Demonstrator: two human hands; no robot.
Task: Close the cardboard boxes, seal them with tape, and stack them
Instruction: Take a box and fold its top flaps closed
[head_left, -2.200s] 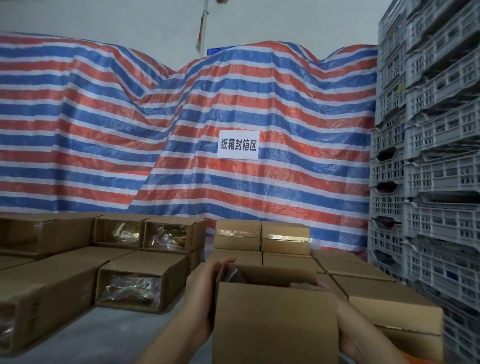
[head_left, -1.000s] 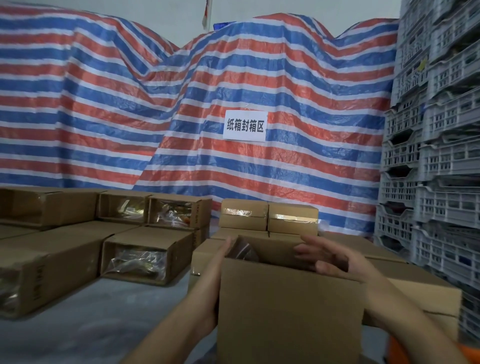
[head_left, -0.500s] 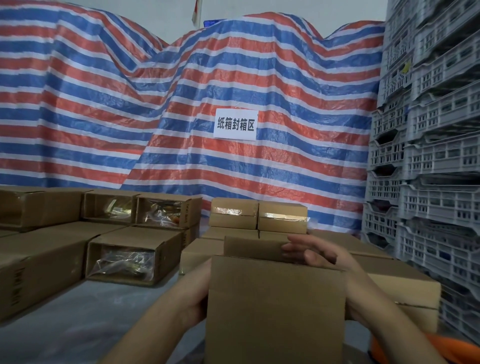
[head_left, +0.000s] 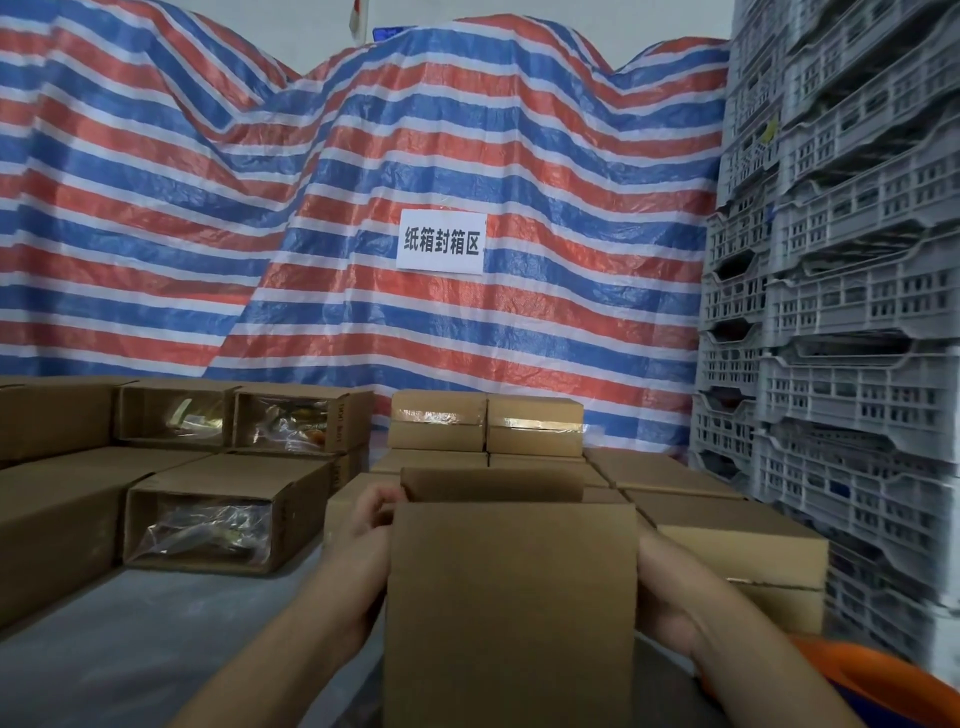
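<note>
We hold an untaped carton (head_left: 511, 613) with left hand (head_left: 371, 525) gripping, right hand (head_left: 662, 587) unclear; taped cartons (head_left: 485, 422) stacked, open cartons (head_left: 208, 522) waiting.

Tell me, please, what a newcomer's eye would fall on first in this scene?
First, the striped tarpaulin across the whole back, red, blue and white, with a white paper sign fixed near its middle. Next, the tall stack of grey plastic crates along the right edge. In the near centre, the left hand and right hand hold an upright cardboard box by its sides.
</note>
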